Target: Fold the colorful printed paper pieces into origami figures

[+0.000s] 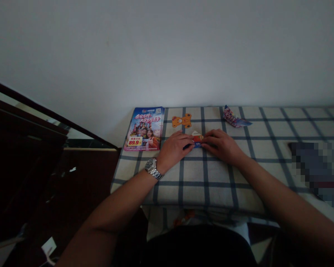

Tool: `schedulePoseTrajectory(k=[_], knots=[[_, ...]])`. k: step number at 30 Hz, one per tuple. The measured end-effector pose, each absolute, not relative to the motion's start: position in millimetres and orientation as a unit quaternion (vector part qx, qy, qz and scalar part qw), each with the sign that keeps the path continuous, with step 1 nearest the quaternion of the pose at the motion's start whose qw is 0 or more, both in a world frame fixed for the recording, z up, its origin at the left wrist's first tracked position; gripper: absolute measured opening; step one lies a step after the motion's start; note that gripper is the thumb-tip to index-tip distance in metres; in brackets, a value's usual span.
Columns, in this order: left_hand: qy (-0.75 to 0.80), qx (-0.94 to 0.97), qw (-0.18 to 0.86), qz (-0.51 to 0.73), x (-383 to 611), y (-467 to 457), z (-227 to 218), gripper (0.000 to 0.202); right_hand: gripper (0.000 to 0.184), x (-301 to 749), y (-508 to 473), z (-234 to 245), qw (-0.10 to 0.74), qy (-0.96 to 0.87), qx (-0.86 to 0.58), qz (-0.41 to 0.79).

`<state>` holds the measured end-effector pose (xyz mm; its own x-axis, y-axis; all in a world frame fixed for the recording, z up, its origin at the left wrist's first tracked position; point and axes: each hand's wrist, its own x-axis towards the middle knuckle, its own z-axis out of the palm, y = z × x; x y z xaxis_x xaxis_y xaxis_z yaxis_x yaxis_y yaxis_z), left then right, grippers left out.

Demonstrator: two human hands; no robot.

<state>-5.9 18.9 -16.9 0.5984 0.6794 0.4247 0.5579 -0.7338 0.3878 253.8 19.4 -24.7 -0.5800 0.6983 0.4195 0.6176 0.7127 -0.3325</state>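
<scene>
Between my two hands, low over the checked tablecloth, is a small folded piece of printed paper (197, 138), with white, orange and blue showing. My left hand (176, 148), a metal watch on its wrist, pinches the paper's left side. On the right side, the fingers of my right hand (221, 145) are closed on the same paper. My fingertips cover its two ends. A stack of printed flyers (144, 129) lies left of my left hand. Behind my right hand sits a folded paper shape (236, 118) with a similar purple and blue print.
The blue-and-white checked tablecloth (219, 189) covers the table, which stands against a pale wall (167, 55). A bear picture (182, 120) shows behind my hands. At the right lies a dark, pixelated object (318, 170). Dark furniture (22, 148) stands left of the table.
</scene>
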Motion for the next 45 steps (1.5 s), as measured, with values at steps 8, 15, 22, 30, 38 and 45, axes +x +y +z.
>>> schedulePoseTrajectory(k=[8,15,22,30,38,45], knots=[[0.337,0.899,0.092,0.264,-10,18,-24,0.017,0.026,261,13,-14,0.262,-0.902,-0.336,0.076],[0.335,0.902,0.083,0.261,-9,16,-23,0.019,0.029,262,11,-14,0.239,-0.917,-0.306,0.088],[0.296,0.928,0.046,0.22,-15,16,-19,0.023,0.029,261,9,-17,0.224,-0.915,-0.322,0.093],[0.294,0.931,0.041,0.214,-17,18,-20,0.021,0.03,260,8,-16,0.221,-0.915,-0.326,0.092],[0.295,0.929,0.041,0.22,-16,17,-20,0.022,0.034,260,9,-16,0.228,-0.913,-0.324,0.098],[0.3,0.928,0.05,0.216,-16,17,-20,0.022,0.032,258,8,-16,0.22,-0.913,-0.332,0.087]])
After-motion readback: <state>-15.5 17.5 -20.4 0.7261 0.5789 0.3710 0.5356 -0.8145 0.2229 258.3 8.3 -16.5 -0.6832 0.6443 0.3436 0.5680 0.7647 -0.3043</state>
